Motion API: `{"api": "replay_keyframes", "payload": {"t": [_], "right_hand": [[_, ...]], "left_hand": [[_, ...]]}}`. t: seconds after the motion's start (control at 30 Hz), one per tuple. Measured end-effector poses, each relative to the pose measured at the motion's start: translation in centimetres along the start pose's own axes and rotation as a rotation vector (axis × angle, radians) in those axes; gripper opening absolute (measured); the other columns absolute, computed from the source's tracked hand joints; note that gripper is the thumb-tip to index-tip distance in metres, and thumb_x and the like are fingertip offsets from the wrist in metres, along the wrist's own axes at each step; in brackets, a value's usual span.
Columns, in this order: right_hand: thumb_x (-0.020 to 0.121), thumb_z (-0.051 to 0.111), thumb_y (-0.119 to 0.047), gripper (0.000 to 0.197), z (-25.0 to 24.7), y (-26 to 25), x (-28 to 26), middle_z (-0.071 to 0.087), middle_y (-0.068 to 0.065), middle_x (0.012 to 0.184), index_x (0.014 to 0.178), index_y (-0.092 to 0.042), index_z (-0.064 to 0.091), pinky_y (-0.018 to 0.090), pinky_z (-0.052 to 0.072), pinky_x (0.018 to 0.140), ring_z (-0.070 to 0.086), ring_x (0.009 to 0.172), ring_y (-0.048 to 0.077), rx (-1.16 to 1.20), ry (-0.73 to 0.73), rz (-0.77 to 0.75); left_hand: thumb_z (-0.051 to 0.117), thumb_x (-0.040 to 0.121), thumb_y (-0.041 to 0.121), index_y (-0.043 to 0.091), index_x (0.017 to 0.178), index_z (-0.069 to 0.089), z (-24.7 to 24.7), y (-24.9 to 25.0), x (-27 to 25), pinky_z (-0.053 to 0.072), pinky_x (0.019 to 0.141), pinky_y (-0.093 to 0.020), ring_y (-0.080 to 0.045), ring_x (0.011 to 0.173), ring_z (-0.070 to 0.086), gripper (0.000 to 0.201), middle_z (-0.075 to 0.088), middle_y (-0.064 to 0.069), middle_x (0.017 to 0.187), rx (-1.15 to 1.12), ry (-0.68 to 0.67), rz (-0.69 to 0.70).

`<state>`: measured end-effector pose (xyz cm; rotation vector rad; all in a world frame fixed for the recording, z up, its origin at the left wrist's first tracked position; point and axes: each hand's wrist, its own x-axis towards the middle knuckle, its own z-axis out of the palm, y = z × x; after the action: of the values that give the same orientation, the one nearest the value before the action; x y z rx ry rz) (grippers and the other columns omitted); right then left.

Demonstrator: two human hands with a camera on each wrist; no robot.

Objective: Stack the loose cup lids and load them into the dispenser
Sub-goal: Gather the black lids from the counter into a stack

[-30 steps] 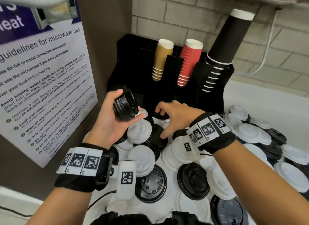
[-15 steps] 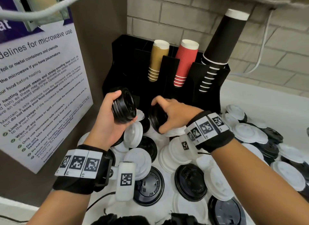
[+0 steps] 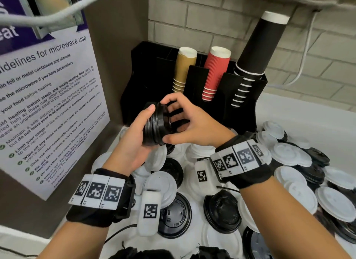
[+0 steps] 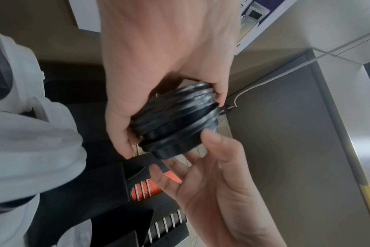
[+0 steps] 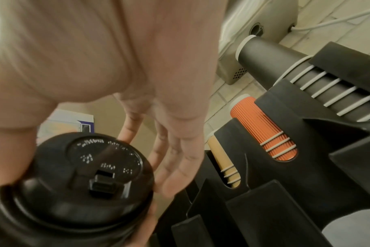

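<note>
1. Nearest me, loose lids (image 3: 336, 202) lie scattered on the white counter (image 3: 308, 112), black and white mixed, from 6 o'clock round to 3 o'clock; some overlap, some sit in short piles.
2. Above them, at the middle of my view, I hold a stack of black lids (image 3: 154, 123) in the air. Its long axis runs roughly sideways, from 9 to 3 o'clock, with the lid tops facing 3 o'clock. The lids are glossy black, round and ridged at the rims; the end one has raised lettering and a small sip tab (image 5: 101, 183).
3. My left hand (image 3: 133, 143) is clamped on the stack, thumb over the top edge, fingers curled under.
4. My right hand (image 3: 192, 123) meets the stack's 3 o'clock end: the thumb presses under the rim, the fingers are spread and only lightly bent across the end lid.
5. Farther off, at 12 o'clock, stands the black dispenser (image 3: 240, 108), holding tan cups (image 3: 184, 69), red cups (image 3: 215, 73) and black cups (image 3: 256, 46).
</note>
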<state>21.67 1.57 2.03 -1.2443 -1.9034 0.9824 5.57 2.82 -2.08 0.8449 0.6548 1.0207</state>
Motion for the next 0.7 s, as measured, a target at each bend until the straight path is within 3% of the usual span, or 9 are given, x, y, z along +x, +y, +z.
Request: {"api": "replay_keyframes", "payload": {"t": [0.07,0.2,0.33,0.4,0.5,0.6,0.7], "right_hand": [[0.07,0.082,-0.002,0.069,0.3,0.0,0.0,0.051,0.0,0.11,0.126,-0.015,0.044,0.018,0.051,0.071,0.06,0.094,0.014,0.015,0.013,-0.019],[0.07,0.082,-0.002,0.068,0.6,-0.2,0.3,0.051,-0.005,0.107,0.126,-0.012,0.044,0.011,0.047,0.07,0.057,0.091,0.003,0.014,0.013,-0.037],[0.074,0.081,-0.01,0.074,0.5,-0.5,0.8,0.051,-0.001,0.119,0.132,-0.022,0.036,0.021,0.054,0.076,0.059,0.104,0.01,-0.004,-0.011,0.021],[0.08,0.075,-0.011,0.064,0.6,-0.3,1.3,0.052,0.003,0.125,0.132,-0.019,0.039,0.022,0.051,0.084,0.057,0.112,0.014,-0.054,-0.003,0.065],[0.088,0.063,-0.006,0.036,2.2,-0.2,2.6,0.059,0.006,0.123,0.124,-0.007,0.058,0.008,0.042,0.086,0.055,0.113,0.016,-0.359,-0.137,0.001],[0.092,0.057,-0.014,0.034,5.2,0.0,4.4,0.062,0.006,0.126,0.126,-0.009,0.062,0.027,0.041,0.099,0.055,0.116,0.019,-0.699,-0.432,-0.055],[0.088,0.063,-0.032,0.044,8.3,1.3,6.8,0.061,0.004,0.123,0.129,-0.016,0.058,0.033,0.045,0.086,0.053,0.115,0.023,-0.969,-0.515,-0.044]], "left_hand": [[0.052,0.084,0.048,0.012,0.137,0.052,0.0,0.0,0.0,0.047,0.1,-0.048,-0.027,0.117,0.063,0.064,0.064,-0.014,0.129,0.002,-0.004,0.01],[0.062,0.077,0.049,0.014,0.136,0.053,-0.2,-0.1,-0.1,0.06,0.08,-0.037,-0.021,0.105,0.069,0.069,0.067,-0.011,0.123,-0.02,-0.008,0.026],[0.059,0.08,0.042,0.013,0.13,0.053,-1.1,0.6,0.1,0.059,0.071,-0.035,-0.019,0.096,0.07,0.057,0.068,-0.008,0.113,0.005,0.021,0.085],[0.059,0.078,0.04,0.016,0.117,0.055,-1.9,1.7,0.3,0.058,0.066,-0.032,-0.013,0.083,0.069,0.047,0.067,-0.002,0.098,-0.011,0.075,0.147],[0.062,0.079,0.04,0.022,0.099,0.059,-2.9,3.3,0.4,0.055,0.065,-0.027,-0.007,0.076,0.068,0.027,0.069,0.007,0.083,-0.006,0.133,0.231],[0.052,0.091,0.037,0.027,0.086,0.067,-3.2,4.1,0.3,0.054,0.065,-0.025,-0.007,0.075,0.067,0.019,0.069,0.008,0.08,-0.033,0.138,0.277],[0.05,0.094,0.034,0.027,0.086,0.067,-2.8,4.3,0.1,0.053,0.066,-0.025,-0.006,0.076,0.067,0.02,0.07,0.009,0.08,-0.012,0.13,0.287]]}}
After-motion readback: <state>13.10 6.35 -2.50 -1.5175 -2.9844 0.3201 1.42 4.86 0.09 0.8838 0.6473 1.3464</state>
